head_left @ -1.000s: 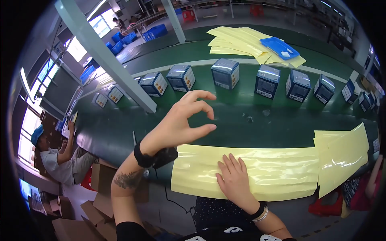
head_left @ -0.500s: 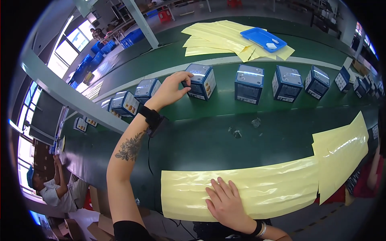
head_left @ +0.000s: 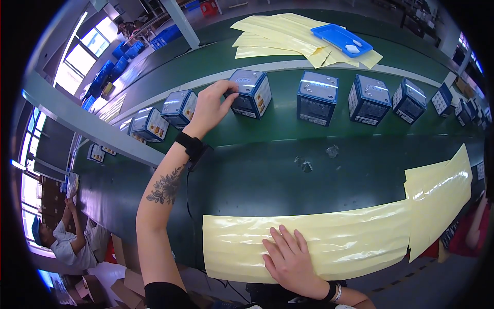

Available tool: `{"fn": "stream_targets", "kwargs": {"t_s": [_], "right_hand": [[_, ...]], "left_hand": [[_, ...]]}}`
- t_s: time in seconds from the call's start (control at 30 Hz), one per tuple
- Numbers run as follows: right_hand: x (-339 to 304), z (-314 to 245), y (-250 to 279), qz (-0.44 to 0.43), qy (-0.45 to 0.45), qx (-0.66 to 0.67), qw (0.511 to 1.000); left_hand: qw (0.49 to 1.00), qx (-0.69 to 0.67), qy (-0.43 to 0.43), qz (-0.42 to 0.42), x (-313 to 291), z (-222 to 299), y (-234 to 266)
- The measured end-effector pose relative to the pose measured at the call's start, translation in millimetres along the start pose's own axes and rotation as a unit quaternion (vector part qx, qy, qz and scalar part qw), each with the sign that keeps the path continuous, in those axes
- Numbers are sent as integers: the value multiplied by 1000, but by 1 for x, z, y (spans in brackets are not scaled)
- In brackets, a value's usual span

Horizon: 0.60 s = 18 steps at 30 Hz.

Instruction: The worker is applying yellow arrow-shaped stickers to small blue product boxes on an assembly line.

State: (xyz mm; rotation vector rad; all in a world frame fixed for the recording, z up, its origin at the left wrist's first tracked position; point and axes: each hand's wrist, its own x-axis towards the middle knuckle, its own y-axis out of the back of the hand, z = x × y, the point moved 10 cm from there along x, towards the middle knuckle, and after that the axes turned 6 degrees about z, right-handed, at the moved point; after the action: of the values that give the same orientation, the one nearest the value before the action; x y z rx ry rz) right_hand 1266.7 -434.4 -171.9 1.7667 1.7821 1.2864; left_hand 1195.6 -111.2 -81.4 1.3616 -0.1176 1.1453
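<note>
My left hand point(head_left: 213, 105) reaches to the far side, at the left edge of a blue box point(head_left: 250, 92) with a pale top. Its thumb and forefinger are bent together around a small dark patch beside the box; what it is I cannot make out. Nearer to me, my right hand point(head_left: 290, 260) lies flat with fingers spread on a glossy yellow sheet point(head_left: 355, 232). That sheet is on the dark green work surface point(head_left: 247, 175). On my left wrist is a black band with a small block point(head_left: 195, 149), and a thin cable hangs from it.
More blue boxes point(head_left: 317, 98) stand in a row to both sides. Another yellow sheet point(head_left: 440, 195) lies at right. Beyond the row, yellow sheets point(head_left: 272, 38) bear a blue tray point(head_left: 334, 36). Crumpled clear plastic bits point(head_left: 304, 165) lie mid-surface. A grey post point(head_left: 92, 126) crosses at left; a person point(head_left: 72, 242) sits there.
The row of boxes sits a little higher in view, and the boxes at left show farther left. My left hand has shifted slightly up and left, staying beside the same box. My right hand stays put.
</note>
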Motion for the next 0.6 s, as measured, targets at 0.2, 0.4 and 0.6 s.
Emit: {"fn": "stream_targets", "kwargs": {"t_s": [0.2, 0.4, 0.6], "right_hand": [[-4, 7, 0, -2, -6, 2, 1000], [-1, 8, 6, -27, -23, 36, 999], [3, 26, 3, -27, -48, 22, 998]], "left_hand": [[997, 56, -31, 47, -11, 6, -3], [972, 199, -127, 10, -6, 27, 0], [963, 135, -155, -174, -88, 158, -3]]}}
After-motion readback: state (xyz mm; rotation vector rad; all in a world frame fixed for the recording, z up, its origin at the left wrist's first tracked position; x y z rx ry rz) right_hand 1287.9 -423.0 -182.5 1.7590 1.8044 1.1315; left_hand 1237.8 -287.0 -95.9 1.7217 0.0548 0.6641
